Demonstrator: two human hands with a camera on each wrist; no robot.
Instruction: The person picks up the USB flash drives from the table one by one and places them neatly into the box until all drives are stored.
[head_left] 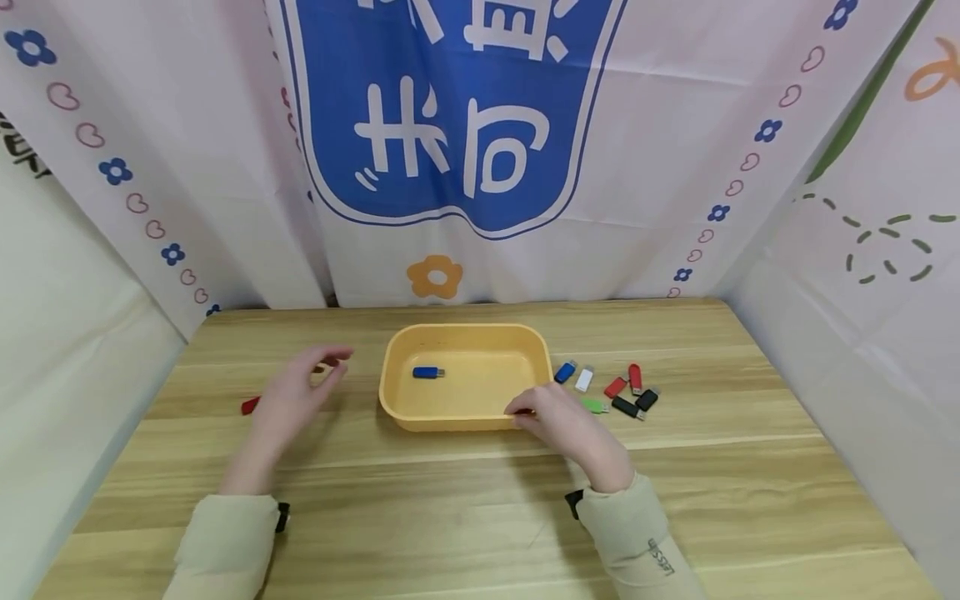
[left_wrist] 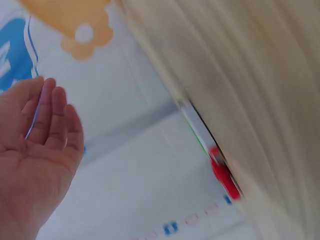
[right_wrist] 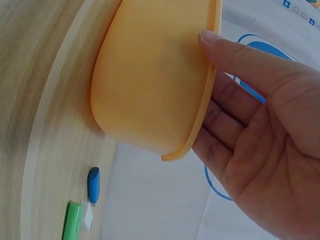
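Note:
A yellow plastic bin point(head_left: 465, 422) stands on the table with one blue USB stick point(head_left: 427, 372) lying inside. My right hand point(head_left: 562, 425) grips its near right rim; in the right wrist view the thumb point(right_wrist: 222, 45) presses the outer wall and the fingers reach over the edge. To the left of the bin, my left hand point(head_left: 296, 392) hovers over the table with bent, relaxed fingers and nothing in them. Behind that wrist lies a red USB stick point(head_left: 251, 405), partly covered in the head view. The left wrist view shows the same red stick point(left_wrist: 225, 177) with a white one point(left_wrist: 197, 127) beyond it.
Right of the bin lie several USB sticks: a blue one point(head_left: 566, 372), a white one point(head_left: 584, 379), a green one point(head_left: 596, 406), two red ones and two black ones point(head_left: 627, 407). Printed white cloth point(head_left: 637, 217) hangs along the back edge of the wooden table point(head_left: 450, 517).

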